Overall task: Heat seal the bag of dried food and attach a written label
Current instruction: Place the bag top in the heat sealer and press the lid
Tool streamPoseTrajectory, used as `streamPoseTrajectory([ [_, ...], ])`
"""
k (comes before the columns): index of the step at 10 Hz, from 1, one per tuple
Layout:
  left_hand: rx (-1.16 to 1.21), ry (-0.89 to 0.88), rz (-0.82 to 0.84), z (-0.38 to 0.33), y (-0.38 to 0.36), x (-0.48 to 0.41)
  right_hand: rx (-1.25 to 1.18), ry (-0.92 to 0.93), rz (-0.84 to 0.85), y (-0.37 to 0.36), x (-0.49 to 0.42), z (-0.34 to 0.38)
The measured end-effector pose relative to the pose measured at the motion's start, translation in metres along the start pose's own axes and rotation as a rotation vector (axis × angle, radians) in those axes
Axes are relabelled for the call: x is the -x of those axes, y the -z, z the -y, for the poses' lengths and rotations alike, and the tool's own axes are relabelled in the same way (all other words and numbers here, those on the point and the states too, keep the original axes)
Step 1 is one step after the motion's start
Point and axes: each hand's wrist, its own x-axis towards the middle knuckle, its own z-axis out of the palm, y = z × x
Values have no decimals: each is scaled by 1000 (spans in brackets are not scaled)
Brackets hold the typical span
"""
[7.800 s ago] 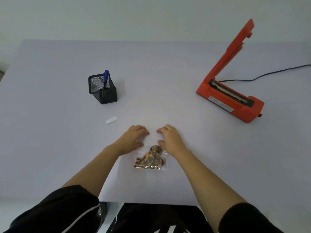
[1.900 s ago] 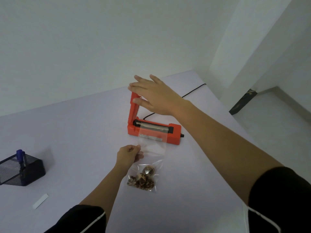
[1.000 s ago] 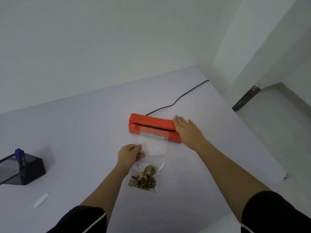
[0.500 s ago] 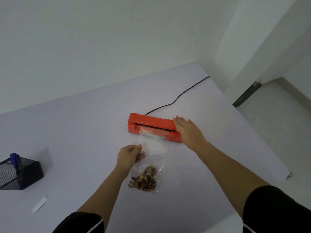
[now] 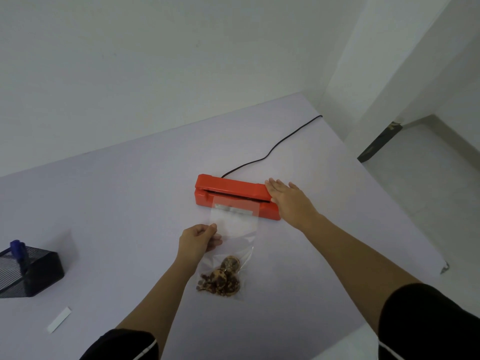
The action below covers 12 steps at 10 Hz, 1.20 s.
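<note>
Fig.: Sealing step, head view. Orange heat sealer (image 5: pixel 235 197) sits centre-far on the table (image 5: pixel 130 190), lid lowered, power cord (image 5: pixel 270 154) trailing far-right. Right hand (image 5: pixel 289 201) lies flat, fingers extended, palm down on the right end of the lid; it grips nothing, apparently pressing. Clear bag (image 5: pixel 231 245) stretches from the sealer toward the near side: open end tucked between lid & base, dried food (image 5: pixel 220 278) bunched at the near end, well apart from the seal line. Left hand (image 5: pixel 198 240) pinches the bag's left edge w/ thumb & fingertips, holding the film taut. Status (judged): seal in progress, not confirmed done; seam itself hidden under lid. Left to do: raise lid, check seal, write & attach label. Blank label strip (image 5: pixel 59 319) lies near-left, untouched; pen (image 5: pixel 17 249) stands in the mesh holder (image 5: pixel 33 275) at left.
</note>
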Motion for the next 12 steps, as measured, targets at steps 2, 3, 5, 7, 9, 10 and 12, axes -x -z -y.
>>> streamPoseTrajectory([
  [2,5,4,-5,0,1,-2,0,-2,3,1,0,0],
  [3,0,5,-6,0,1,-2,1,-3,4,0,0,0],
  [5,4,4,-8,-2,1,-1,-8,-7,3,-1,-1,0],
  [7,6,2,-6,0,1,-1,-8,-5,11,-2,-1,0],
  [9,-2,-6,-2,-2,2,-1,44,36,55,9,-2,-2],
  [10,0,-4,0,-2,2,0,-7,66,39,22,0,-2],
  [12,3,-1,1,0,2,-1,-182,56,-175,72,7,7],
])
